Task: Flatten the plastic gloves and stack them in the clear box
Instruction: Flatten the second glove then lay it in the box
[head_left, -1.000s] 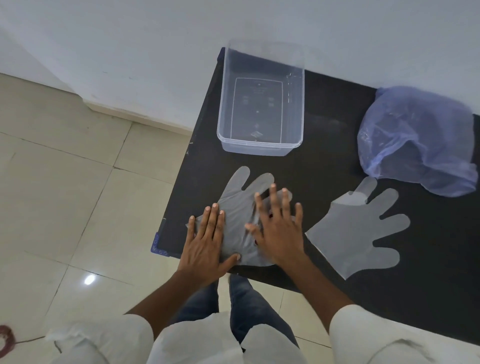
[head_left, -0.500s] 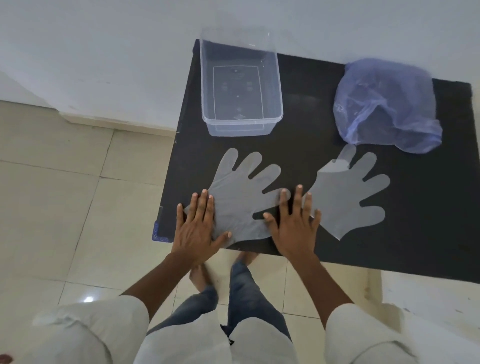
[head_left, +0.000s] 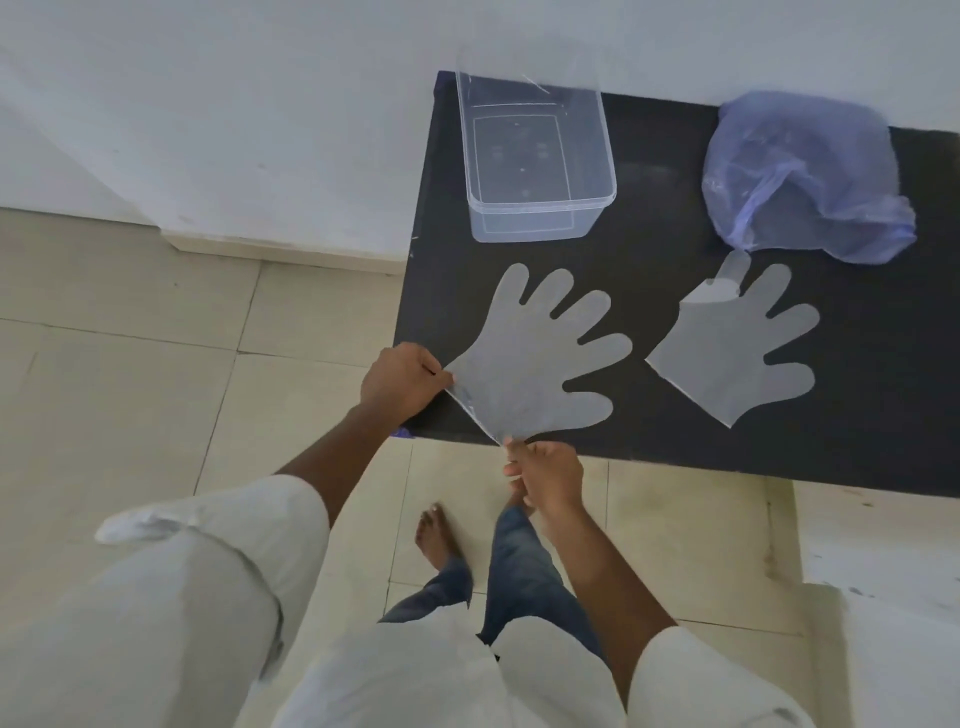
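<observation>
Gloves of thin, translucent plastic are what this job turns on, and two lie spread on the black table (head_left: 675, 447): the nearer translucent plastic glove (head_left: 535, 364) sits at the front left corner with its cuff at the table's edge, and a second flat plastic glove (head_left: 737, 353) lies well apart to its right, one fingertip just beside the crumpled bluish-purple plastic bag (head_left: 802, 176). The left hand (head_left: 402, 384) pinches the left corner of the nearer glove's cuff between curled fingers and thumb, while the right hand (head_left: 545, 475) pinches the cuff's other corner at the table's front edge, so both hands are closed on this one glove. It looks flat already, with its fingers fanned out, so the step in hand seems to be the lift and carry to the clear rectangular plastic box (head_left: 537, 161), which stands empty at the back of the table, just beyond the glove's fingertips. To do this well, I would keep the cuff gently taut between the two pinches and raise it evenly, letting the glove's fingers hang or trail without folding under. Such light film is likely to cling, flutter or curl, so a slow move and a low, level lay into the box should keep it smooth; the fingers may need tucking, since the glove looks wider than the box.
</observation>
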